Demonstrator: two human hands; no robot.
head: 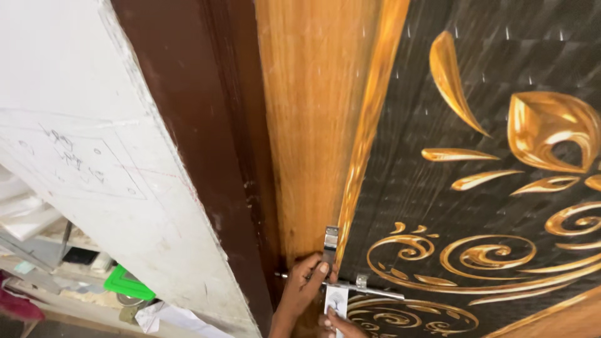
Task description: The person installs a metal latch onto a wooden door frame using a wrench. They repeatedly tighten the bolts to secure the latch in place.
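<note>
Only a little of the person shows at the bottom edge. The left hand point(305, 280) is bare, with a bare wrist and forearm and no sleeve, ring or watch in sight. The right hand point(343, 325) shows bare fingers with short nails.

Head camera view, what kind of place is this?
Probably a doorway in a building under fit-out: a wood-grain door with gold scrollwork, a rough white plastered wall with pencil marks, and hands fitting a silver sliding bolt latch.
</note>
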